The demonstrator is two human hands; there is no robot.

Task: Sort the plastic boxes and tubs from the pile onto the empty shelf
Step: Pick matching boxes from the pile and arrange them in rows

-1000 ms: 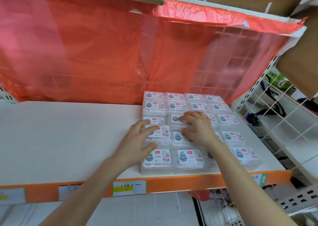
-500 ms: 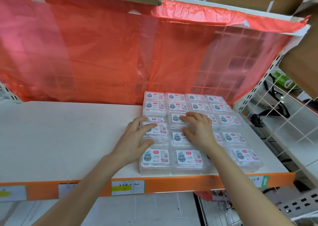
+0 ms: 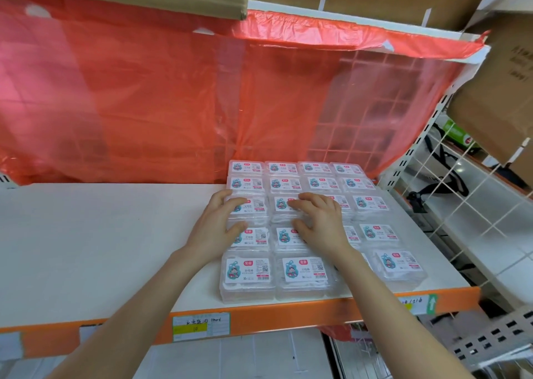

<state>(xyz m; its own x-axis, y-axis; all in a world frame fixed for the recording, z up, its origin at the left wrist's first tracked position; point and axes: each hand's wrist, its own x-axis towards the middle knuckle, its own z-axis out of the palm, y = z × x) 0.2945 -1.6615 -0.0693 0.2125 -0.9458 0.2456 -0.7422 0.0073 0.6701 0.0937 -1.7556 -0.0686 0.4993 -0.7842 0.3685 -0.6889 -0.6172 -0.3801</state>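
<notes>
The clear plastic boxes (image 3: 302,274) sit four wide on the white shelf (image 3: 101,248), toward its 3 o'clock end. Each label shows a cartoon figure, a red brand mark, a barcode and "30"; I can't read the small print. Their white contents are indistinct. My left hand (image 3: 215,228) and right hand (image 3: 320,220) lie spread on the middle rows, gripping nothing; my right forearm hides some boxes. At 7 o'clock of them, a shelf tag (image 3: 201,326) reads "10".

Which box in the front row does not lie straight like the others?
The rightmost clear plastic box: it is turned slightly, whereas the leftmost box lies square to the orange shelf edge.
</notes>
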